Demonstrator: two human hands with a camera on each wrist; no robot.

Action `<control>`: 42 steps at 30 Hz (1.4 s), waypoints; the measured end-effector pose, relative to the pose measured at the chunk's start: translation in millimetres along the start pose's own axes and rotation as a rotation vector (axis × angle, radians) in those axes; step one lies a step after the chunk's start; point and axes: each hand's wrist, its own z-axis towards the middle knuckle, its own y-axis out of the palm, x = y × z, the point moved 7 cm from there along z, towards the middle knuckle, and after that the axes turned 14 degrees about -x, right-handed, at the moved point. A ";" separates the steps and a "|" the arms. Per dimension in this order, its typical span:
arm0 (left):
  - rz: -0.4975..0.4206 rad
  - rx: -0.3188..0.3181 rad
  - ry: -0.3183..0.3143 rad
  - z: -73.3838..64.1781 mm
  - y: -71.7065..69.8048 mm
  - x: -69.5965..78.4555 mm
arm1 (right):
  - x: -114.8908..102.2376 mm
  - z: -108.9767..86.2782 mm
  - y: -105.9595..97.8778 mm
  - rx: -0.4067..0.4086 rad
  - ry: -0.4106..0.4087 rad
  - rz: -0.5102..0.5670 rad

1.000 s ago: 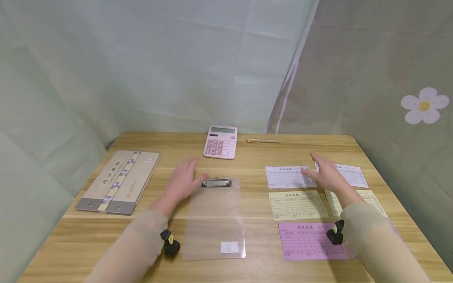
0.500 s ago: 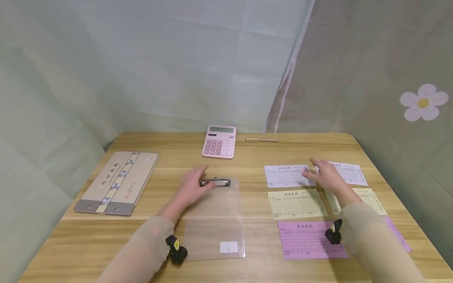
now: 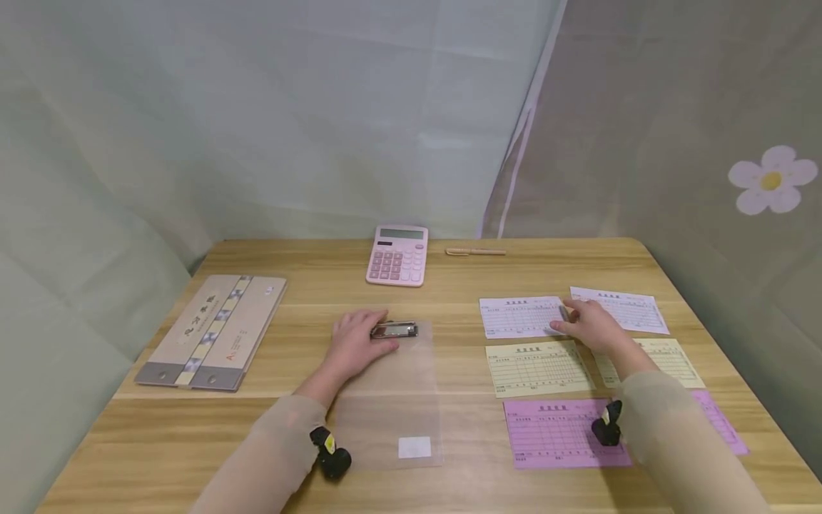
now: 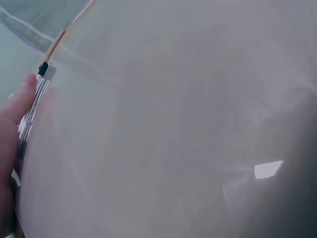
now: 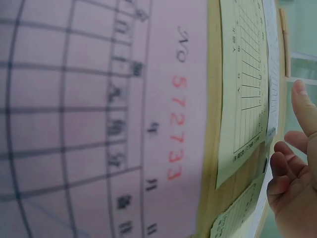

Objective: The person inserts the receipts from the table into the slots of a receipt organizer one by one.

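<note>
My left hand (image 3: pixel 356 343) grips the top left of a clear clipboard (image 3: pixel 398 400), its thumb beside the metal clip (image 3: pixel 394 329) and the other fingers at the outer edge. The see-through board (image 4: pixel 148 124) fills most of the left wrist view, with the thumb by the clip at the left. Over the right-hand group of slips, my right hand (image 3: pixel 594 327) has its fingertips at the right edge of a white form slip (image 3: pixel 519 319). In the right wrist view, the thumb stands apart from the bent fingers of the right hand (image 5: pixel 297 198).
Yellow slips (image 3: pixel 539 370) and purple slips (image 3: pixel 559 439) lie in rows below the white ones. A pink calculator (image 3: pixel 397 255) and a pen (image 3: pixel 475 251) are at the back of the wooden table (image 3: pixel 154 442). A beige ledger (image 3: pixel 212 332) lies at the left; curtains (image 3: pixel 321 128) hang behind.
My left hand has moved right and taken hold of the clipboard by its clip. My right hand has lowered slightly, bringing its fingertips to the white slip's edge.
</note>
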 end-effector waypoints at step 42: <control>0.226 -0.065 0.146 12.9 2.7 10.7 | -2.4 3.6 -1.4 0.001 0.011 -0.028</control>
